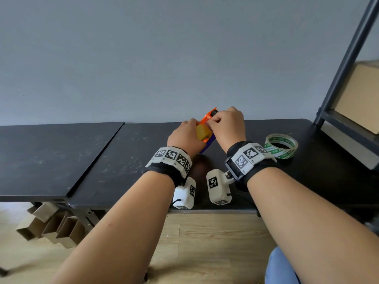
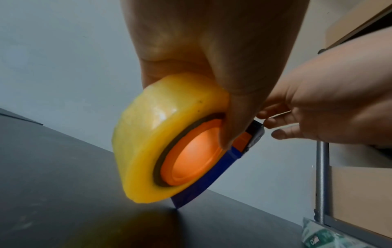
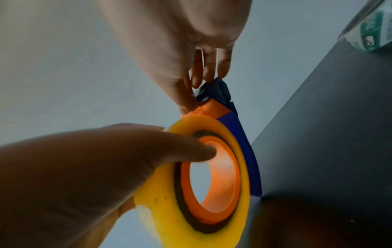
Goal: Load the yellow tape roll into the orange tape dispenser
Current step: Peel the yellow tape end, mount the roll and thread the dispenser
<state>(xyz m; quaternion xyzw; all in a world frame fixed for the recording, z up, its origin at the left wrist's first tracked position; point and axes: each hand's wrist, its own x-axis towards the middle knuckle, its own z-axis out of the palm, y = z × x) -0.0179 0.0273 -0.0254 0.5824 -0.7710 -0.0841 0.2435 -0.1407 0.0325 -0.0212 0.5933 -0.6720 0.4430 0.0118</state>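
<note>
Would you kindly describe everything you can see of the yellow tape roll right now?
The yellow tape roll is a wide ring of glossy, translucent yellow tape on a dark core. It sits on the round hub of the orange tape dispenser, whose blue side plate lies behind it. Roll and dispenser stand tilted, the plate's lower tip on the black table. The left hand grips the roll, one digit reaching into the hub. The right hand pinches the dispenser's upper end, not the roll.

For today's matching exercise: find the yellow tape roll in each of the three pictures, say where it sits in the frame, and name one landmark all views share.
Head view: yellow tape roll, small, centre, between the two hands.
Left wrist view: large, centre, lower half, its rim near the black table.
Right wrist view: lower centre, seated around the orange hub.
Shared landmark: the green-and-white tape roll, bottom right for the left wrist, top right for the right wrist.
</note>
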